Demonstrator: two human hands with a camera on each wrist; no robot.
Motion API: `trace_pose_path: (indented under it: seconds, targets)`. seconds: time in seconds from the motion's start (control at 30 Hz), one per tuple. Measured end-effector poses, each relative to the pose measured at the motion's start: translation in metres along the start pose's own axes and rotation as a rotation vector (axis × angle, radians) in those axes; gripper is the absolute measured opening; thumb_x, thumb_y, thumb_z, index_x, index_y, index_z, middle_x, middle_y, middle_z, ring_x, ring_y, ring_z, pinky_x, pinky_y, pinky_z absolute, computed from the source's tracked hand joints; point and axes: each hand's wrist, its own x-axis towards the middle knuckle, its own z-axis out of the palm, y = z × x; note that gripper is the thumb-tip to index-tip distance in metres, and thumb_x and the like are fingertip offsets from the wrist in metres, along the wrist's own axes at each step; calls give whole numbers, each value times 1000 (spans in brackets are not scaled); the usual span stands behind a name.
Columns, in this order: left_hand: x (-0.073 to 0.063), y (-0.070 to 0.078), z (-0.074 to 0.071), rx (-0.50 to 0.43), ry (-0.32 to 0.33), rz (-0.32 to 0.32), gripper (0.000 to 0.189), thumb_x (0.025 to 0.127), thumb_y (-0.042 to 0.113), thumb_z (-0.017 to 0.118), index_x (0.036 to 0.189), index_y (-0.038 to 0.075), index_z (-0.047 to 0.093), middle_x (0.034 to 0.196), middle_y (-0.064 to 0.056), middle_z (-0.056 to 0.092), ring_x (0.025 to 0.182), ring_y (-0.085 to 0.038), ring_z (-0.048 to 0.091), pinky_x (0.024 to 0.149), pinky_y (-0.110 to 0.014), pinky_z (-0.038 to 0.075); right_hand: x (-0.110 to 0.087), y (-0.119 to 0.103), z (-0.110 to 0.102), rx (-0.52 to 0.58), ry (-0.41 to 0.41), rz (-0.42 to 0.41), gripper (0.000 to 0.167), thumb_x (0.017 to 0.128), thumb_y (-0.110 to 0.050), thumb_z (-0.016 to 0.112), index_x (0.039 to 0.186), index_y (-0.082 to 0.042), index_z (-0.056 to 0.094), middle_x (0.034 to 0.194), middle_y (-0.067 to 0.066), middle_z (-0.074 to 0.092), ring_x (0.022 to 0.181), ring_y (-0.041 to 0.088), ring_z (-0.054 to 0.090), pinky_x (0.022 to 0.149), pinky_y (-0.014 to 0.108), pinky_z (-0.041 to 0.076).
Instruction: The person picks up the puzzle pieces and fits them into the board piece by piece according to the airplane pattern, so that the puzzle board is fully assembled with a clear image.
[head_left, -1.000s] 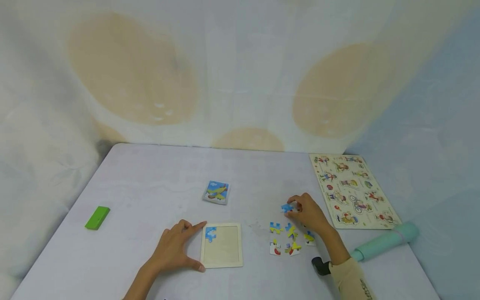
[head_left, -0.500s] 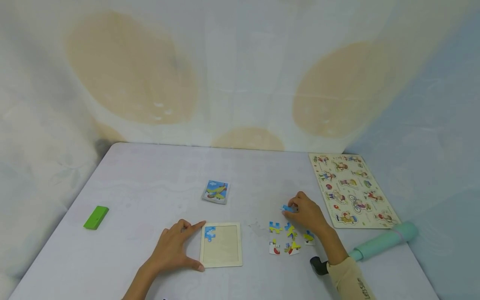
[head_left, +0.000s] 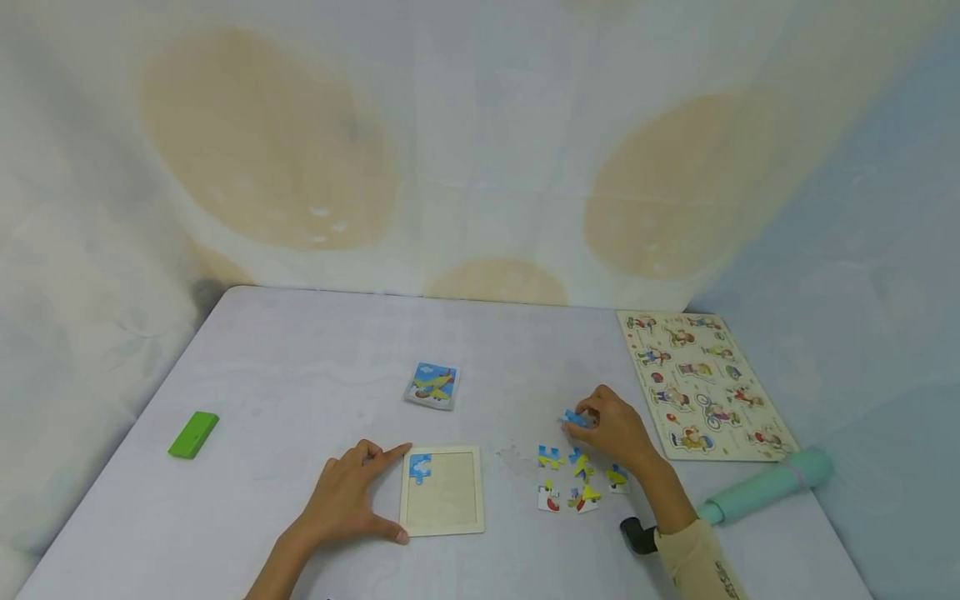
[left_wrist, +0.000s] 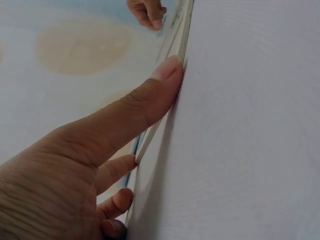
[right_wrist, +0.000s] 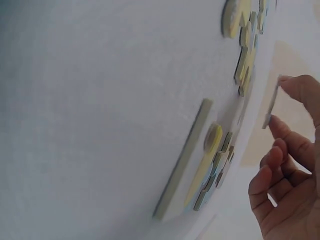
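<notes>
In the head view, my left hand [head_left: 347, 495] holds a small square wooden puzzle tray [head_left: 446, 530] by its left side, index fingertip at the far corner and thumb at the near one. A blue jigsaw piece [head_left: 419, 468] lies in the tray's upper left corner. My right hand [head_left: 617, 428] pinches another blue puzzle piece [head_left: 574, 418] above the table, between thumb and index finger. The right wrist view shows that piece [right_wrist: 271, 106] edge-on, its other fingers loosely curled. Below that hand lie several loose puzzle pieces [head_left: 550, 457], yellow, white, red and blue.
A small airplane picture puzzle [head_left: 432, 386] lies beyond the tray. A green block [head_left: 193, 435] sits at the left. At the right are a large illustrated board [head_left: 701, 387] and a mint-green roll [head_left: 772, 487], with a black object [head_left: 637, 536] beside the right forearm.
The blue piece in my right hand has tilted from facing up to a flatter, more edge-on angle. My left hand and the tray stay in place.
</notes>
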Motion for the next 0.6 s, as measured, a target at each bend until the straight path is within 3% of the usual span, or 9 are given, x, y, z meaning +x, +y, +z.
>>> trace_pose_path:
  seconds: [0.2, 0.43, 0.6]
  targets:
    - [-1, -1, 0, -3, 0, 0, 117, 38, 78, 82, 142, 35, 54, 100, 12, 42, 89, -9, 40, 73, -30, 26, -1, -7, -1, 88, 35, -41, 21, 74, -20, 86, 87, -8, 75, 81, -3, 48, 70, 9, 43, 59, 22, 38]
    - [0, -3, 1, 6, -19, -8, 118, 38, 79, 82, 144, 36, 52, 103, 12, 43, 90, -9, 41, 73, -30, 27, -4, -30, 0, 135, -31, -73, 18, 75, -20, 86, 86, -13, 73, 82, -2, 47, 71, 7, 41, 59, 23, 37]
    - [1, -2, 2, -1, -11, -1, 117, 38, 78, 82, 143, 35, 53, 103, 11, 45, 90, -9, 41, 73, -30, 27, -6, -53, 4, 133, -47, -164, 19, 74, -21, 87, 84, -15, 72, 82, -4, 47, 68, 5, 40, 55, 21, 37]
